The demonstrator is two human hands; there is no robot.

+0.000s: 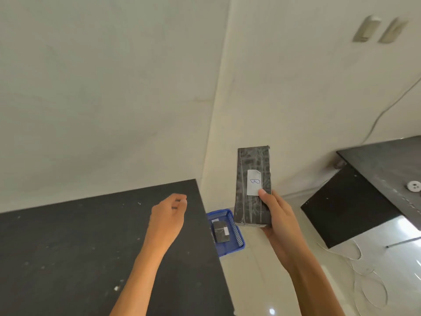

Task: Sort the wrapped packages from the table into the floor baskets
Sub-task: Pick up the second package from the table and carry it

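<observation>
A long black wrapped package [252, 169] with a white label marked in blue pen stands upright in the air, gripped at its lower end by my right hand [276, 215]. It hangs above and just right of a blue floor basket [237, 233], which holds a small black wrapped package [220, 232] with a white label. My left hand [168, 213] hovers over the right end of the black table [79, 242], fingers curled loosely, holding nothing.
The basket sits on the pale tiled floor against the table's right edge, near the wall corner. A second black counter [382, 160] with a dark panel below it stands at the right. White cable loops lie on the floor at lower right.
</observation>
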